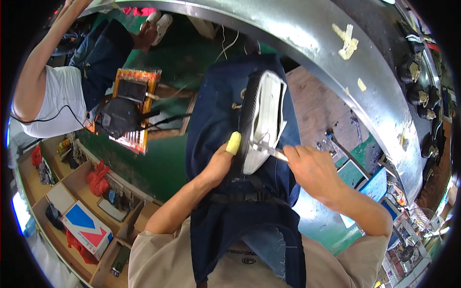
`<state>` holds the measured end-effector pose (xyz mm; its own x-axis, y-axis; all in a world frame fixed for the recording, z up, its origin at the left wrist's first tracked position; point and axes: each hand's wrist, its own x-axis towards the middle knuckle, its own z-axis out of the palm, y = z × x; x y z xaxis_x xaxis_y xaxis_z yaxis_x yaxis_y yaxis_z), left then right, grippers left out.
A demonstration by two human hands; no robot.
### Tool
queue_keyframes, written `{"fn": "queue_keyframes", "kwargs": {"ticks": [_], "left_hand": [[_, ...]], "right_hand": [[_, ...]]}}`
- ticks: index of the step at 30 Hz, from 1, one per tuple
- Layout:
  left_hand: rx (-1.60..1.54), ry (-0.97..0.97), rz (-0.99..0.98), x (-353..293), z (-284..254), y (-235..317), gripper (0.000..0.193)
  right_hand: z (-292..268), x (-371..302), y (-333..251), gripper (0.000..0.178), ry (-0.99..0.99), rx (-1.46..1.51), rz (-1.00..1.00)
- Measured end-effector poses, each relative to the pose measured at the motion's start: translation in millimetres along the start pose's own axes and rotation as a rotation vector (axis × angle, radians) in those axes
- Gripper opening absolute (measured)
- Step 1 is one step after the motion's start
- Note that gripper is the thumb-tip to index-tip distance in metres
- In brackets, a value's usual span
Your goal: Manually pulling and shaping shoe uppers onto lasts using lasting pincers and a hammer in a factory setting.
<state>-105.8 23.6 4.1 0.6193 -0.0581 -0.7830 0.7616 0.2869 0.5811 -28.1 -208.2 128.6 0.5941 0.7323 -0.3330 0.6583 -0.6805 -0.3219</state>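
Note:
Across my apron-covered lap [206,120] lies a long black case [247,110] with a white lining [269,105] and a toothed, zipper-like edge. Its opening faces up and to the right. My left hand [222,161] grips the near left side, with a yellow covering on the thumb [233,143]; its other fingers are hidden beneath or behind the case. In my right hand [312,170] is a slim metal tool with a pale handle [277,153]. The tool's metal end meets the lining near the lower part of the opening; its exact kind is unclear.
A curved metal work surface [297,33] arcs around the far and right sides. At left sits another person [60,98] beside a stool bearing a black bag [117,117]. A partitioned wooden shelf [72,180] holds red bags and boxes. Wire baskets [408,249] stand lower right.

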Motion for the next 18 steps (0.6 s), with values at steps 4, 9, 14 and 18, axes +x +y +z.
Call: {"fn": "queue_keyframes", "kwargs": {"ticks": [4,9,14,18], "left_hand": [[-0.219,-0.149,-0.024,-8,-1,-2,0.046],[-0.343,-0.143,-0.036,-11,0,1,0.044],[-0.343,-0.218,0.011,-5,-6,-4,0.044],[-0.484,-0.225,-0.009,-8,-1,4,0.052]], "right_hand": [[-3,16,-18,0.011,-0.081,-0.083,-0.010],[-2,17,-13,0.010,-0.010,-0.048,0.075],[0,25,-10,0.010,-0.044,0.048,-0.015],[39,31,-22,0.029,-0.039,0.206,0.123]]}}
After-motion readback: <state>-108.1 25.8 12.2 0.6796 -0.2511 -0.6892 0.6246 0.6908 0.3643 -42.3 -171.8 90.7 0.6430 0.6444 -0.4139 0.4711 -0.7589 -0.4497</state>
